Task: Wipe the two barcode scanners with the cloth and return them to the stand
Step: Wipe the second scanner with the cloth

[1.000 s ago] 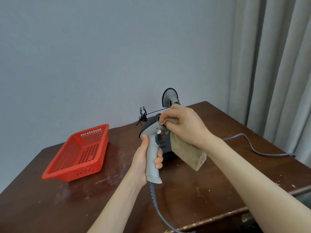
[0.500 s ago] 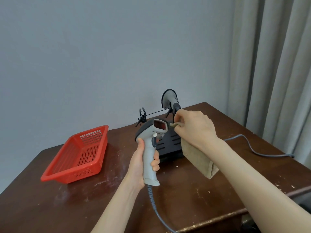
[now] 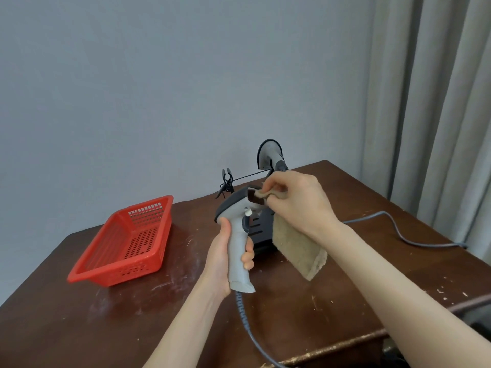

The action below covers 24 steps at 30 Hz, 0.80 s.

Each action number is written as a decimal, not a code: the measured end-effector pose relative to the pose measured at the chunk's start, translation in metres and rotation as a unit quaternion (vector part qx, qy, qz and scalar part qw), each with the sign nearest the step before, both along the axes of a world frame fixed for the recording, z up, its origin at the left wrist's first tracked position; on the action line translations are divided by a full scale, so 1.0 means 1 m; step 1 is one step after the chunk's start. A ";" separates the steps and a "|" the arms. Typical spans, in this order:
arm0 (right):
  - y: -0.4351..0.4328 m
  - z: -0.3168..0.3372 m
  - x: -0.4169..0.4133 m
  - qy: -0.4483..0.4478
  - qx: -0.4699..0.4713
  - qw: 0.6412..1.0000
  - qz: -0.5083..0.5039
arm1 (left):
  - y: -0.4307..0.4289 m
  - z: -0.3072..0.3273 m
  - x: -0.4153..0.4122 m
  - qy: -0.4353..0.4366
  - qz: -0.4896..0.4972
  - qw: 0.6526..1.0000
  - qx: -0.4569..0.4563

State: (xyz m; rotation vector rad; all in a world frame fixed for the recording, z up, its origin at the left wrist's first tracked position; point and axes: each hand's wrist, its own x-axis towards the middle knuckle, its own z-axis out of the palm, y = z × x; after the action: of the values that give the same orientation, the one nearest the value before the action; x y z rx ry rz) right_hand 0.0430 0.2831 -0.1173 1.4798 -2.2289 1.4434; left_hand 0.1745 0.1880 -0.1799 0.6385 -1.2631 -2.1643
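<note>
My left hand [image 3: 224,258] grips the handle of a grey barcode scanner [image 3: 237,235], held upright above the table with its window facing right. My right hand [image 3: 297,205] pinches a tan cloth [image 3: 295,248] and presses a fold of it against the scanner's window; the rest of the cloth hangs down. Behind them stands the black stand [image 3: 259,227], partly hidden. A second grey scanner [image 3: 269,156] sits upright at the back of the stand.
A red plastic basket [image 3: 127,243] sits on the left of the dark wooden table [image 3: 106,322]. A grey cable [image 3: 398,232] trails off to the right, and the held scanner's coiled cable [image 3: 244,317] drops over the front edge. Curtains hang at right.
My right hand lifted off the scanner's side and returned with the cloth onto its front window. The left hand turned the scanner a little, exposing the window.
</note>
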 end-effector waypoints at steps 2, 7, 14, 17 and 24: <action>-0.002 -0.002 0.004 0.017 -0.006 0.999 0.047 | 0.001 0.001 -0.001 0.003 -0.001 1.000 -0.003; 0.000 -0.004 -0.014 0.079 0.117 0.990 -0.018 | -0.001 0.001 0.002 -0.005 0.004 1.000 -0.007; -0.002 0.000 0.005 -0.005 -0.025 0.996 0.080 | 0.001 0.000 -0.003 0.000 0.005 1.000 -0.004; -0.004 -0.008 -0.004 0.035 0.051 0.998 0.022 | 0.000 0.000 -0.001 0.003 0.005 1.000 -0.004; -0.009 -0.005 0.004 -0.101 -0.061 0.993 0.032 | 0.004 -0.001 -0.007 0.009 0.003 1.000 -0.019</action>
State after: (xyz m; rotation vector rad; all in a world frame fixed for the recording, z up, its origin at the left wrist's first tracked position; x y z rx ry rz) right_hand 0.0468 0.2738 -0.1221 1.4376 -2.1727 1.7875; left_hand 0.1679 0.1915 -0.1813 0.6053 -1.2881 -2.1311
